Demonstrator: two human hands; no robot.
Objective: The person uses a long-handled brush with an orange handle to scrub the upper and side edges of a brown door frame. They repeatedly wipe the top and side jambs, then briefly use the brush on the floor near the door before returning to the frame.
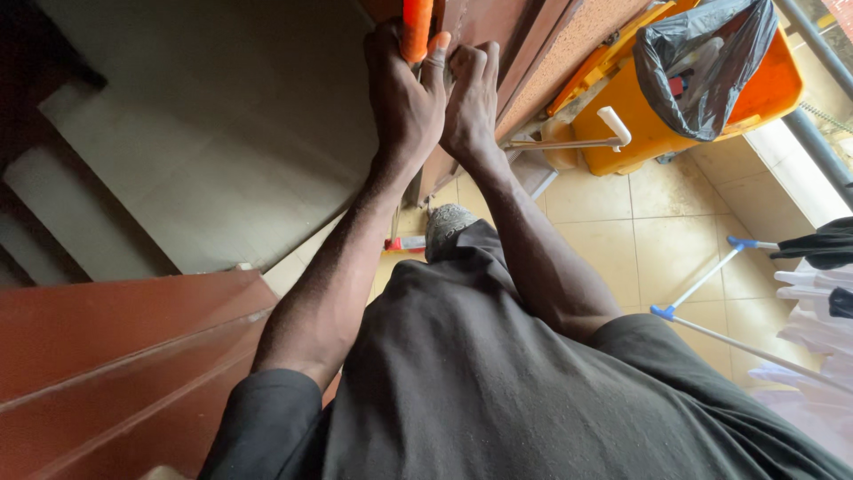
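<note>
Head view: both arms reach up and forward to a reddish-brown wooden door edge (pixel 462 36). Left hand (pixel 404 98) is clenched around an orange handle (pixel 416 25), a smooth cylindrical plastic-looking grip that runs out of the top of the frame; what tool it belongs to is cut off. Right hand (pixel 471 98) sits just beside the left one, fingers curled against the wood edge; it looks pressed or hooked on it, but whether it grips anything can't be told.

Progress, as a judgement: work at the door edge is under way, with the tool applied up high; no finished result shows, so how much is left can't be read.

Materials: wood is matte with straight moulded ridges. Floor (pixel 640 240) is glossy cream tile. At the right stands a yellow-orange hard-plastic mop bucket (pixel 649 133) with a crinkled black bag (pixel 702 62) in it and a white lever handle (pixel 613 124). Thin white metal poles with blue joints (pixel 702 280) lie lower right. A grey shoe (pixel 444 227) is visible below the hands, and a dark grey shirt (pixel 498 382) fills the foreground.
</note>
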